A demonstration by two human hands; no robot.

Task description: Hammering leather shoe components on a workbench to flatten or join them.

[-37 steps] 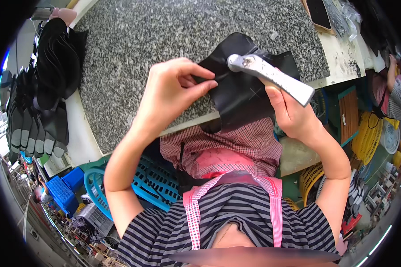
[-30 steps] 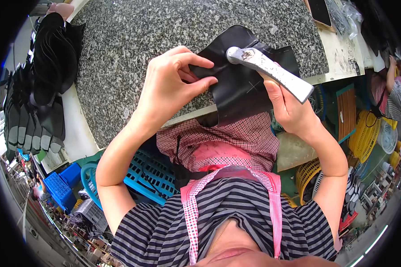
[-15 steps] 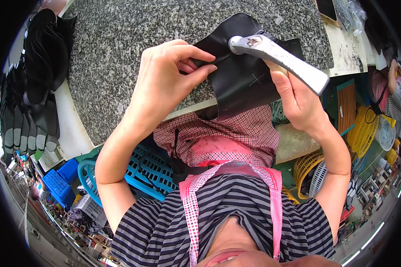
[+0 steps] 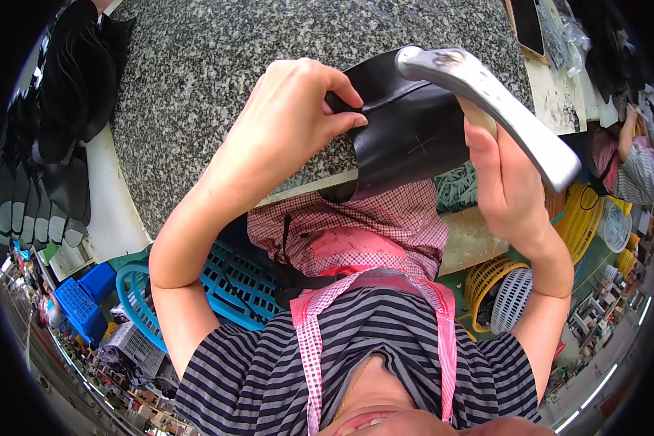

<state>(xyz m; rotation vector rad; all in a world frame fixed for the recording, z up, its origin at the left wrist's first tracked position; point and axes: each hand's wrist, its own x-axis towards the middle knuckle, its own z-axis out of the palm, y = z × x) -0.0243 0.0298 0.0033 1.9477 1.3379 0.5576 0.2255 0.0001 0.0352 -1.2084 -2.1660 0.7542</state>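
A black leather piece (image 4: 414,138) with a pale cross mark lies over the front edge of the speckled stone slab (image 4: 218,73). Its left edge is pinched between the thumb and fingers of my left hand (image 4: 298,102). My right hand (image 4: 505,171) is wrapped round the handle of a hammer. The silver hammer head (image 4: 494,91) hangs above the right part of the leather, its round face toward the far side. It hides part of the leather's right edge, and the grip is mostly covered by my fingers.
Stacked black shoe-upper pieces (image 4: 73,80) lie at the slab's left. A phone (image 4: 527,27) and clear plastic bags (image 4: 568,36) are at the far right. Blue baskets (image 4: 229,280) and a yellow basket (image 4: 479,287) stand below the bench. Another person (image 4: 632,163) is off to the right.
The hammer and my right hand have moved rightward and appear lifted higher. My left hand has shifted slightly right along with the leather, still pinching its edge.
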